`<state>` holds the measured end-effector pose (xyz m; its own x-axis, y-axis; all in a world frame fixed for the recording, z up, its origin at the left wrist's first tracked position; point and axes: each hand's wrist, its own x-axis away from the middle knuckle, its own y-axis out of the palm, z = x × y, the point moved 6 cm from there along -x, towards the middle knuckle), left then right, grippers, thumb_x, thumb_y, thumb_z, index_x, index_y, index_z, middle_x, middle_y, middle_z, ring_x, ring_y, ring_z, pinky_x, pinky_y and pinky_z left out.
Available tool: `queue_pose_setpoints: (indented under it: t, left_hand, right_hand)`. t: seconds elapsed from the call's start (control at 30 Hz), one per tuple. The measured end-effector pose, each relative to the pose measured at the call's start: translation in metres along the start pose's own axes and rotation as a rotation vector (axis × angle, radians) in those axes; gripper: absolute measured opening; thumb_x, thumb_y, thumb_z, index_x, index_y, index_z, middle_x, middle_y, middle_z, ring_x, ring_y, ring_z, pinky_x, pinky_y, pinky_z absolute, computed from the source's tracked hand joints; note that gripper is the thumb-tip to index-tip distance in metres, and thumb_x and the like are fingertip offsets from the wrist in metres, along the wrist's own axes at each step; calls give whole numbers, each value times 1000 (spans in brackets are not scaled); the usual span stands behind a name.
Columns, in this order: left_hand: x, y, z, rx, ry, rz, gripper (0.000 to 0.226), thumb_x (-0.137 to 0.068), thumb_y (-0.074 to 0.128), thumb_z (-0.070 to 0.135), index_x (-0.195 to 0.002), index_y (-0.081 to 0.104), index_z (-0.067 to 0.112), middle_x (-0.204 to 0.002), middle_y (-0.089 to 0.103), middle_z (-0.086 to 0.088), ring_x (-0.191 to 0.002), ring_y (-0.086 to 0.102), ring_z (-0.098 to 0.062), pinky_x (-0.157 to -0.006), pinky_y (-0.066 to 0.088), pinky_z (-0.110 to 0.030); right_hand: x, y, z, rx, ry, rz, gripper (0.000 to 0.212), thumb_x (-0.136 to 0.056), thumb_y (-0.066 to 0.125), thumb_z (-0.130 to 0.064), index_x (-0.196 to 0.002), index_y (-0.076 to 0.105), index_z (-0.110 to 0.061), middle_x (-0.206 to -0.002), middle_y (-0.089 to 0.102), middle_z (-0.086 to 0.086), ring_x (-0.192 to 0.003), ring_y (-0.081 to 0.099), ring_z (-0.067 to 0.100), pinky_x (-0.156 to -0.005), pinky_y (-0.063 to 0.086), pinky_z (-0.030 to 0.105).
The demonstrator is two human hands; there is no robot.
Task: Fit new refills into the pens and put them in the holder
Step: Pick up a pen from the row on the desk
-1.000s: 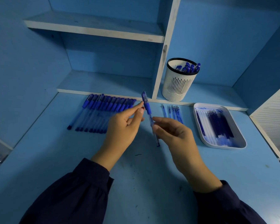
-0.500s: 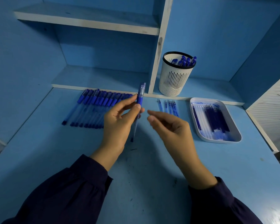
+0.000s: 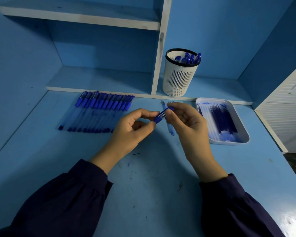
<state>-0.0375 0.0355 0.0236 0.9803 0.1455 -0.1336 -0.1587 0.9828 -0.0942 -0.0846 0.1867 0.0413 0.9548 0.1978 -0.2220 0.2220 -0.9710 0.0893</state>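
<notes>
A blue capped pen (image 3: 162, 114) is held above the desk between both hands, tilted up to the right. My left hand (image 3: 133, 129) pinches its lower end between thumb and fingers. My right hand (image 3: 186, 122) pinches the cap end with curled fingers. A row of several blue pens (image 3: 99, 112) lies on the desk to the left. The white slotted holder (image 3: 179, 79) stands on the low shelf behind, with several pens inside. A white tray (image 3: 243, 139) on the right holds several refills (image 3: 224, 120).
A few loose refills (image 3: 170, 129) lie on the desk behind my right hand. The blue desk (image 3: 143, 185) has ink specks. A white divider (image 3: 158, 48) and shelves rise behind. A white slatted panel (image 3: 285, 108) stands at the right edge.
The pen went from upright in my left hand to tilted low between both hands. My right hand closed in and took hold of its cap end.
</notes>
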Motion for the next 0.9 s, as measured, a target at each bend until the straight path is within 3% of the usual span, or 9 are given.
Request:
queue_pose_setpoints:
  t: [0.1,0.2,0.27,0.37,0.43,0.57,0.7,0.9]
  left_hand:
    - [-1,-1,0,-22,0,-24,25,-93,64,4,-102,69,27,-99,72,14,-69,56,-19,-57,45,-15]
    - [-1,3,2,-16,-18,-88,20,-95,61,4,-106,66,21,-95,72,7,-61,59,0,-52,43,-12]
    - [-2,5,0,-21,-30,-109,14,-95,63,15,-106,64,22,-90,72,3,-62,60,3,-53,42,-12]
    - [-3,4,0,-28,4,-75,16,-85,64,32,-100,64,27,-81,71,4,-71,63,1,-62,43,-9]
    - [-3,5,0,25,32,-68,13,-83,63,30,-96,63,25,-78,71,6,-70,62,-1,-63,43,-9]
    - [-1,4,2,141,47,-42,11,-89,62,8,-95,65,17,-71,71,13,-57,58,0,-57,43,-9]
    - [1,1,1,190,24,-30,21,-79,65,24,-98,70,20,-67,68,7,-49,42,-6,-47,36,-16]
    - [0,0,-2,181,44,-47,23,-81,67,26,-99,78,36,-71,69,4,-51,40,-9,-46,35,-19]
  right_hand:
    - [0,1,2,4,-12,-8,12,-85,69,-7,-95,67,-12,-84,68,6,-79,65,15,-77,53,23]
    - [-1,-1,2,-13,-23,25,11,-84,70,-6,-93,66,-12,-81,68,4,-76,65,14,-74,52,20]
    - [-1,-2,2,-21,-33,40,9,-85,69,-5,-92,66,-10,-79,68,3,-75,65,13,-72,51,20]
    - [1,1,-2,-1,-76,49,9,-86,68,-6,-88,64,-14,-81,69,5,-77,66,14,-74,52,22]
    - [2,3,-3,-2,-95,52,11,-86,67,-5,-86,64,-16,-82,69,6,-79,66,16,-76,53,25]
    - [5,6,-7,-18,-128,58,16,-86,66,-1,-86,64,-16,-83,69,4,-80,65,15,-78,52,25]
    - [8,9,-10,-39,-150,55,17,-86,65,3,-85,62,-14,-84,68,1,-80,65,8,-77,49,20]
    - [9,10,-8,-60,-153,53,16,-88,63,3,-86,61,-13,-86,68,-1,-82,64,6,-77,49,18]
